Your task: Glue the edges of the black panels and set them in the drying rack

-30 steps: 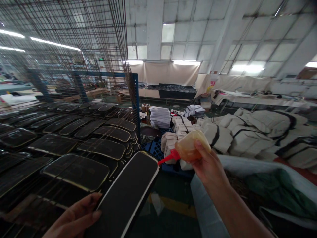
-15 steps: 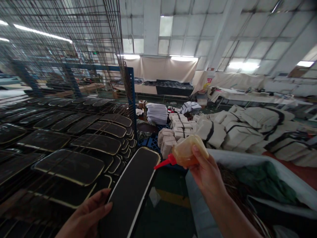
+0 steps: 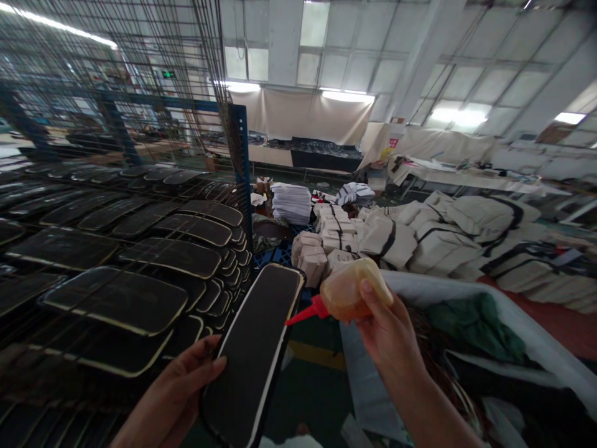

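Note:
My left hand [image 3: 186, 379] grips the left edge of a long black panel [image 3: 256, 348] with rounded corners, thumb on its face. A pale line runs along the panel's border, yellowish around the far right corner and white further down. In my right hand [image 3: 387, 323] is a squeeze bottle [image 3: 357, 289] of amber liquid, probably glue, tilted on its side. Its red nozzle [image 3: 305, 310] points left, with the tip at the panel's right edge. The panel's lower left part is hidden behind my left hand.
To the left, a wire rack [image 3: 140, 242] holds rows of similar black panels with pale borders. On the right stands a white bin [image 3: 368, 379] with green and dark cloth. Bundled off-white fabric [image 3: 443, 236] and a white stack [image 3: 291, 204] lie beyond.
The nozzle tip has moved down along the panel's right edge, away from the far corner. The panel now shows more of its near end, and the camera view has shifted slightly.

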Demonstrator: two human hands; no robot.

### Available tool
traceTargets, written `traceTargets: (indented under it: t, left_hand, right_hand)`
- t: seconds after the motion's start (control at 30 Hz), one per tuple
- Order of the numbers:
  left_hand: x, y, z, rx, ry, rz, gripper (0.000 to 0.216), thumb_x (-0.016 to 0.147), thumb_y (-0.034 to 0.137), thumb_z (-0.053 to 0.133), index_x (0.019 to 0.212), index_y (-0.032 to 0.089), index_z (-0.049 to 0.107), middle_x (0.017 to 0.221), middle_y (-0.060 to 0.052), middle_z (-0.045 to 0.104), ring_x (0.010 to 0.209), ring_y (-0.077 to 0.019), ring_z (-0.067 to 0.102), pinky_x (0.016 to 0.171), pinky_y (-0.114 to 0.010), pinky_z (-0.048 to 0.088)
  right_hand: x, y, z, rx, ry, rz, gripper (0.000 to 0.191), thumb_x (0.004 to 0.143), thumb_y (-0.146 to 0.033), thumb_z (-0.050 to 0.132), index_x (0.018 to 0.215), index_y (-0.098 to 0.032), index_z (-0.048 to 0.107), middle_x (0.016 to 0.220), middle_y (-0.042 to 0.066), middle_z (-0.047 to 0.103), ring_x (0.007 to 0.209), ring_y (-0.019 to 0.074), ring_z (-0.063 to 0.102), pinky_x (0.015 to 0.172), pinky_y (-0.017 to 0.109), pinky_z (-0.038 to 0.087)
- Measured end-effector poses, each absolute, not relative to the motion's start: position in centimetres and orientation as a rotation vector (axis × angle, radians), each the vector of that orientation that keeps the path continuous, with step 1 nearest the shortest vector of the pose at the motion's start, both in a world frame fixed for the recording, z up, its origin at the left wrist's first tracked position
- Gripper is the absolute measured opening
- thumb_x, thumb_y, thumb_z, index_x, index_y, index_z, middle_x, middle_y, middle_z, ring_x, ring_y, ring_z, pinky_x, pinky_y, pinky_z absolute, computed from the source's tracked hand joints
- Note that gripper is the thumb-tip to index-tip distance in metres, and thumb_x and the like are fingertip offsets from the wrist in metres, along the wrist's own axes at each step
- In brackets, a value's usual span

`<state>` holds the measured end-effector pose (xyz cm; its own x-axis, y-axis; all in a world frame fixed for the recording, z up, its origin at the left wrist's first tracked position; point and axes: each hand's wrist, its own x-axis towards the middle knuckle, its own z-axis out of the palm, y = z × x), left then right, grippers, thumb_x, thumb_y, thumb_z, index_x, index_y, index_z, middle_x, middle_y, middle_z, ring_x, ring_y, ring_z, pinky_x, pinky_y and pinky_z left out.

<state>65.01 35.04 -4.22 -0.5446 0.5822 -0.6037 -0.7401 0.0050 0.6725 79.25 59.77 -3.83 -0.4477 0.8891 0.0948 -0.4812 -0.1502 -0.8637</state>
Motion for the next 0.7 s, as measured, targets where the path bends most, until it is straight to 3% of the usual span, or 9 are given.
traceTargets:
  t: [0.2, 0.37, 0.6, 0.7]
  left_hand:
    - [65.1, 36.1, -4.3, -0.194, 1.319, 1.726, 0.045, 0.064, 0.013, 0.092, 0.102, 0.018, 0.068, 0.093, -0.007, 0.08, 0.079, -0.0251, 0.078, 0.066, -0.031, 0.063]
    - [64.3, 36.9, -5.0, -0.204, 1.312, 1.699, 0.052, 0.065, 0.01, 0.091, 0.108, 0.017, 0.063, 0.097, -0.008, 0.08, 0.082, -0.0275, 0.078, 0.066, -0.033, 0.064]
    - [64.1, 39.2, -5.0, -0.217, 1.301, 1.707, 0.04, 0.074, 0.006, 0.08, 0.109, 0.015, 0.061, 0.092, -0.009, 0.08, 0.072, -0.0242, 0.078, 0.06, -0.031, 0.063]
    - [64.1, 40.4, -5.0, -0.216, 1.284, 1.716, 0.035, 0.075, 0.003, 0.076, 0.106, 0.015, 0.061, 0.088, -0.009, 0.079, 0.069, -0.0235, 0.077, 0.06, -0.031, 0.064]
  right_hand:
    - [79.7, 59.2, -4.9, -0.558, -1.15, 1.815, 0.031, 0.081, -0.042, 0.089, 0.099, -0.022, 0.074, 0.083, 0.005, 0.065, 0.065, 0.0197, 0.061, 0.044, 0.022, 0.05]
    - [80.2, 59.1, -5.5, -0.615, -1.17, 1.776, 0.042, 0.073, -0.046, 0.093, 0.103, -0.022, 0.076, 0.093, 0.008, 0.07, 0.084, 0.0244, 0.067, 0.069, 0.028, 0.058]
    - [81.3, 58.5, -5.3, -0.547, -1.283, 1.792, 0.041, 0.08, -0.047, 0.088, 0.111, -0.024, 0.073, 0.104, 0.013, 0.073, 0.101, 0.0359, 0.069, 0.082, 0.045, 0.06]
    - [81.7, 58.4, -5.4, -0.506, -1.291, 1.801, 0.04, 0.084, -0.042, 0.085, 0.117, -0.025, 0.071, 0.11, 0.014, 0.073, 0.104, 0.0364, 0.068, 0.082, 0.046, 0.06]
